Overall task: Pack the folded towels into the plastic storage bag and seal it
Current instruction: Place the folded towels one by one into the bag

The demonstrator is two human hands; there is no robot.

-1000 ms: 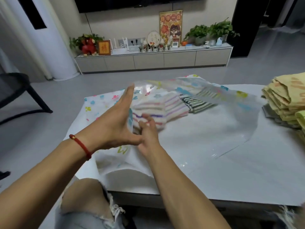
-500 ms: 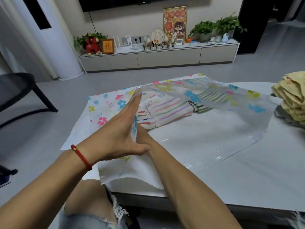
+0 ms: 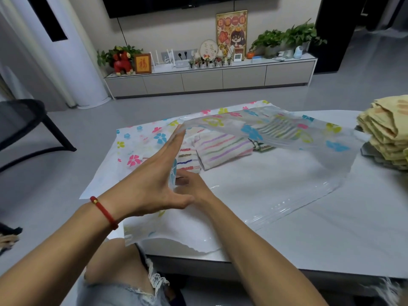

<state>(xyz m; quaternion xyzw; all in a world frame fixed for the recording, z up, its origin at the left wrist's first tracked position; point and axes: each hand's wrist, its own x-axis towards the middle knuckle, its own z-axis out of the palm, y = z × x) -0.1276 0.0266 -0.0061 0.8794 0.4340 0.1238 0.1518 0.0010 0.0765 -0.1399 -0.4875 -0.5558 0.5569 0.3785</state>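
At centre frame the flower-printed plastic storage bag [image 3: 276,184] lies on the grey table [image 3: 353,239], its top sheet lifted by the left hand [image 3: 154,177], fingers straight and flat against it. The right hand [image 3: 192,184] reaches inside, partly hidden; I cannot tell its grip. Striped folded towels [image 3: 220,149] sit within. At right edge, a stack of yellow towels [image 3: 386,131] waits.

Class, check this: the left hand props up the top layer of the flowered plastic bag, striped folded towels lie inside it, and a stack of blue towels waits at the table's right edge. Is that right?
Not quite. The head view shows the waiting stack is yellow, not blue. The rest holds: the left hand props up the flowered plastic bag, and striped folded towels lie inside.
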